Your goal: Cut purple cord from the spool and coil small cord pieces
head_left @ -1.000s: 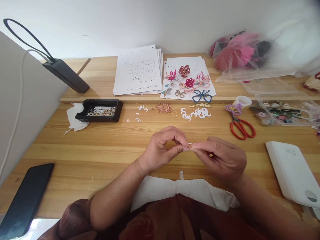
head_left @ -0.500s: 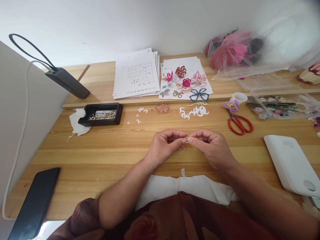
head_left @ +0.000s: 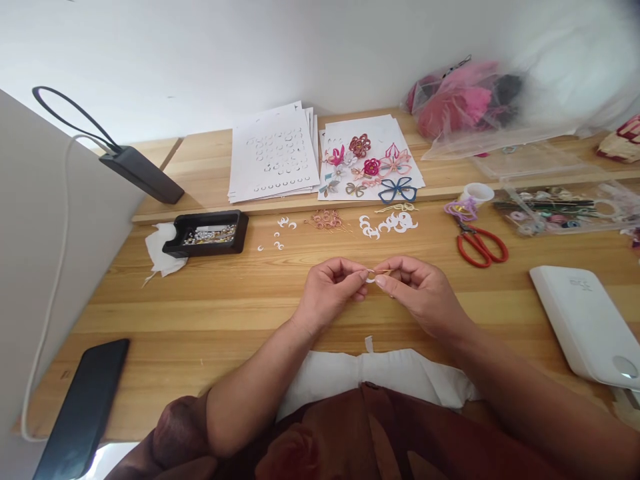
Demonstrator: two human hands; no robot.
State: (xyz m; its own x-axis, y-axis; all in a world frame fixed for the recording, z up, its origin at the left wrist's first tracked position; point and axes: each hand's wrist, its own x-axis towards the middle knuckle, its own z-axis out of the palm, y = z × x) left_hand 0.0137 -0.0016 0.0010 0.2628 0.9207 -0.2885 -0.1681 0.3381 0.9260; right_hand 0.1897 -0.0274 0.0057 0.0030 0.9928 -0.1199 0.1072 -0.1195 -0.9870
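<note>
Near the middle of the table my left hand [head_left: 327, 292] and my right hand [head_left: 426, 293] meet fingertip to fingertip. Between them a small white crescent piece [head_left: 371, 281] shows, pinched by my left thumb and fingers. A thin gold-coloured strand [head_left: 385, 271] runs from it into my right fingertips, which are closed on it; whether it is wire or thread I cannot tell. Beyond my hands lie loose white crescents [head_left: 400, 222], smaller white crescents [head_left: 279, 246] and a cluster of copper-coloured looped pieces on thin stems [head_left: 327, 219].
Red-handled scissors [head_left: 481, 247] lie right of my hands, near a clear parts box [head_left: 550, 212] and a white power bank [head_left: 583, 323]. A black tray [head_left: 205, 233] of beads stands left, a phone [head_left: 83, 407] nearer. Paper sheets [head_left: 273, 153] and wire flowers [head_left: 397, 190] rest on the back ledge.
My fingertips have parted slightly, so the white crescent and the strand now show between them. The whole view has shifted a little.
</note>
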